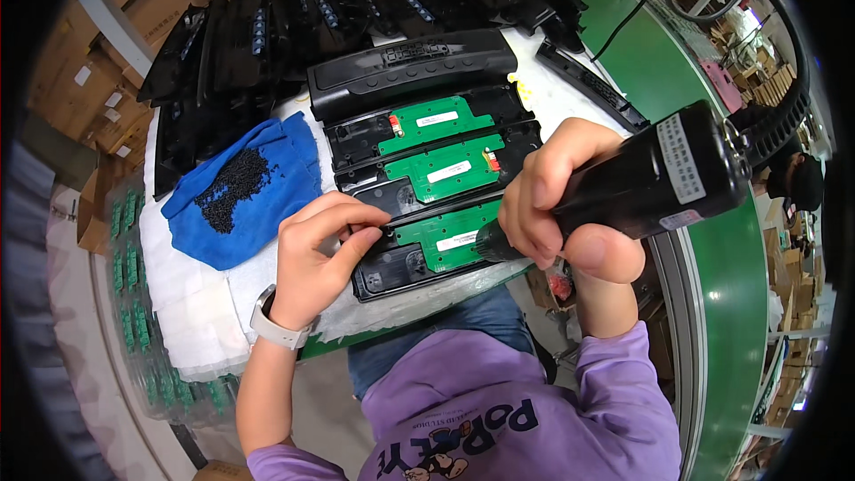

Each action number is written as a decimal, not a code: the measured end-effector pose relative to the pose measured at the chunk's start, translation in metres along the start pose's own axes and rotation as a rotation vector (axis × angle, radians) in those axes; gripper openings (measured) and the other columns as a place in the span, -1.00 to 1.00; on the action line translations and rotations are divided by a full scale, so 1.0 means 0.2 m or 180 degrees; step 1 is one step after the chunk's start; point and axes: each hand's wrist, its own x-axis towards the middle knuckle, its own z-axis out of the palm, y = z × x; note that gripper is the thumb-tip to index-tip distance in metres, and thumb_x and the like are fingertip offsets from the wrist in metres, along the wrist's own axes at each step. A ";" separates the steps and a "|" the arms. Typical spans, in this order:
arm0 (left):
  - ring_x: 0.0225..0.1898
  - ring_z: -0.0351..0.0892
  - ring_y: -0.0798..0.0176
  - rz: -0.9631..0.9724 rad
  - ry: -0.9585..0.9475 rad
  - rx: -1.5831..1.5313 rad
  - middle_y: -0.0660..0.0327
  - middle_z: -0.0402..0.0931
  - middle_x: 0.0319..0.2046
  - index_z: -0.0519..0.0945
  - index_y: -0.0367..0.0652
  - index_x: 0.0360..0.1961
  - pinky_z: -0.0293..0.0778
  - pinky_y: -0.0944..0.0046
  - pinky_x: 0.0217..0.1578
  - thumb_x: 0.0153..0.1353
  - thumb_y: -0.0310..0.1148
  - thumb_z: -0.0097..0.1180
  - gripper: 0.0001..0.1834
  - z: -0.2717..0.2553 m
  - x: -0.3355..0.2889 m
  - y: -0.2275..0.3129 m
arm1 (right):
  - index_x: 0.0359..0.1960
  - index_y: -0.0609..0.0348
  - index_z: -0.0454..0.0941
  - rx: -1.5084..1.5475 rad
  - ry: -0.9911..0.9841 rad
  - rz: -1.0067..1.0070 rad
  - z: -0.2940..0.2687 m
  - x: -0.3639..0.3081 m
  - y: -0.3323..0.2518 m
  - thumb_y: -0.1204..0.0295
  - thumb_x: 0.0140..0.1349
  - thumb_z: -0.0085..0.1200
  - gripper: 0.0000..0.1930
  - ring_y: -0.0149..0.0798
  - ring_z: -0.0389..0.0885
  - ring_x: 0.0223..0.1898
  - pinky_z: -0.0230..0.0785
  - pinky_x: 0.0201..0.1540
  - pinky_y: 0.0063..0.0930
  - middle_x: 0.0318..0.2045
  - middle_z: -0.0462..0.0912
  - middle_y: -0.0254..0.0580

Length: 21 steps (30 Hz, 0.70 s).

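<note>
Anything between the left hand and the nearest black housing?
Nothing visible: the left hand is at the upper left of the nearest black housing. The black handheld tool in the right hand is farther right, over the green board.

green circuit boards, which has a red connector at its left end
The topmost green circuit board; the middle board's connector sits at right, the bottom board shows none.

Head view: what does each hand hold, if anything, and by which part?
The right hand grips the black power tool around the front of its body. At the nearest black housing, whether the left hand pinches anything cannot be told.
</note>
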 end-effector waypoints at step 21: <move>-0.53 0.52 0.39 -0.0372 0.0154 -0.0244 0.19 0.54 -0.53 0.59 -0.31 -0.39 0.38 0.46 -0.46 0.03 -0.60 0.09 -0.91 0.02 -0.02 -0.02 | -0.47 0.29 0.36 -0.0833 -0.0104 0.0010 0.08 0.01 0.02 0.59 -0.11 0.17 -0.79 -0.45 0.39 -0.66 0.28 -0.58 -0.61 -0.64 0.45 -0.26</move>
